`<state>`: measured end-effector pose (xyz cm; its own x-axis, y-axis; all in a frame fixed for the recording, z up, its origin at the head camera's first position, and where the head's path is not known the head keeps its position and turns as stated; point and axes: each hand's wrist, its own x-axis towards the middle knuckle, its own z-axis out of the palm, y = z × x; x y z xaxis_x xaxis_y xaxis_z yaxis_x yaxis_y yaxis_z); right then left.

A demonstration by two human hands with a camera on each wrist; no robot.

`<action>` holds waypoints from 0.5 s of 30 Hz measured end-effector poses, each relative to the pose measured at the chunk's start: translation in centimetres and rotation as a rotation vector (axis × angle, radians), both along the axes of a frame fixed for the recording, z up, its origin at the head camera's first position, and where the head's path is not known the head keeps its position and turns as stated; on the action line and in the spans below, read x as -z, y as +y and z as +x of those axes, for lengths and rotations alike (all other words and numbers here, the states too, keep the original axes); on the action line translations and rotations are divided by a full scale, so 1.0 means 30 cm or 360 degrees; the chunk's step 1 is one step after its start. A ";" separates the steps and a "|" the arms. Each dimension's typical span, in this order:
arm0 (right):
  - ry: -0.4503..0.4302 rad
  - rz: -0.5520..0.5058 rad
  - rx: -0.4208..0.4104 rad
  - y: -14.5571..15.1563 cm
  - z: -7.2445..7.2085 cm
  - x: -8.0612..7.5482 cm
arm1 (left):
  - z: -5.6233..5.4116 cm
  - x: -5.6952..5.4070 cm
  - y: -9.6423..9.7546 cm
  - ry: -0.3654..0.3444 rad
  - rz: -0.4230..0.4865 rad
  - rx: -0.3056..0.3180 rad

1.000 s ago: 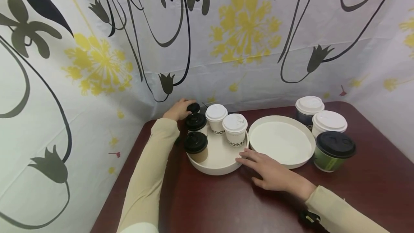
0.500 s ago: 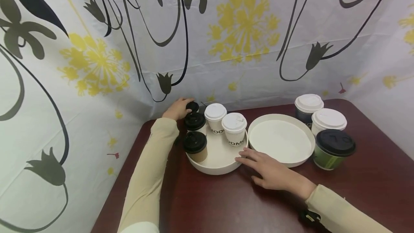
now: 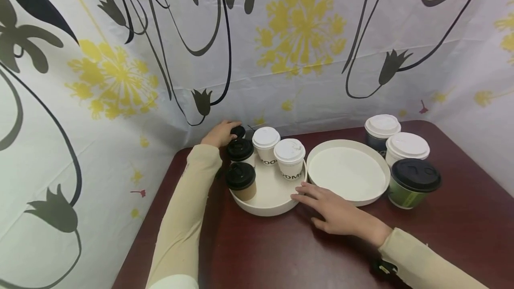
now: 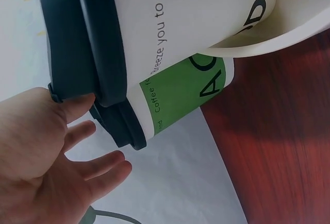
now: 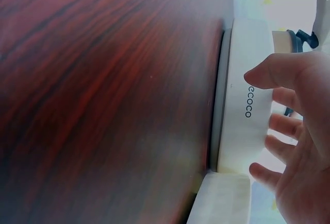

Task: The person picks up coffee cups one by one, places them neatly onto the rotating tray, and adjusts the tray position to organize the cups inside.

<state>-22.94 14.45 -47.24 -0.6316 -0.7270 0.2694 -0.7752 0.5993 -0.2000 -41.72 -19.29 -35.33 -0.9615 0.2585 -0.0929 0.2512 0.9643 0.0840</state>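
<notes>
My left hand (image 3: 220,134) reaches to the far left, beside the black lid (image 3: 238,132) of the rearmost cup. In the left wrist view that cup (image 4: 180,92) is green and white and stands just outside the tray. The left fingers (image 4: 105,175) are extended near its lid; whether they touch is unclear. Another black-lidded white cup (image 4: 170,23) partly hides the thumb. My right hand (image 3: 331,211) has its fingers spread at the front right rim of the left round tray (image 3: 267,212), which holds two white-lidded cups (image 3: 290,157) and a brown black-lidded cup (image 3: 241,181).
A second round tray (image 3: 347,171) adjoins the first on its right. Beyond it stand a dark cup with a white lid (image 3: 381,130), a white cup (image 3: 406,146) and a green black-lidded cup (image 3: 413,184). Patterned cloth (image 3: 249,70) hangs behind the dark red table (image 3: 273,253).
The head view has shifted slightly, so the scene sits a little higher and further left. Both hands, the cups and the trays otherwise keep their places.
</notes>
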 end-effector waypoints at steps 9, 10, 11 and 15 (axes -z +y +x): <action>-0.0011 0.0005 0.0014 -0.001 0.001 0.003 | -0.021 0.020 0.001 -0.0057 0.0028 -0.0031; -0.0012 0.0006 0.0014 -0.001 0.000 0.003 | -0.024 0.022 0.001 -0.0063 0.0034 -0.0038; -0.0013 0.0007 0.0011 -0.001 -0.001 0.002 | -0.027 0.024 0.000 -0.0068 0.0042 -0.0044; -0.0009 0.0006 0.0004 -0.002 -0.003 0.001 | -0.033 0.024 0.000 -0.0072 0.0046 -0.0047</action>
<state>-23.03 14.38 -47.28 -0.6347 -0.7267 0.2629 -0.7727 0.6018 -0.2019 -42.69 -19.28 -36.05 -0.9638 0.2332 -0.1294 0.2178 0.9682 0.1228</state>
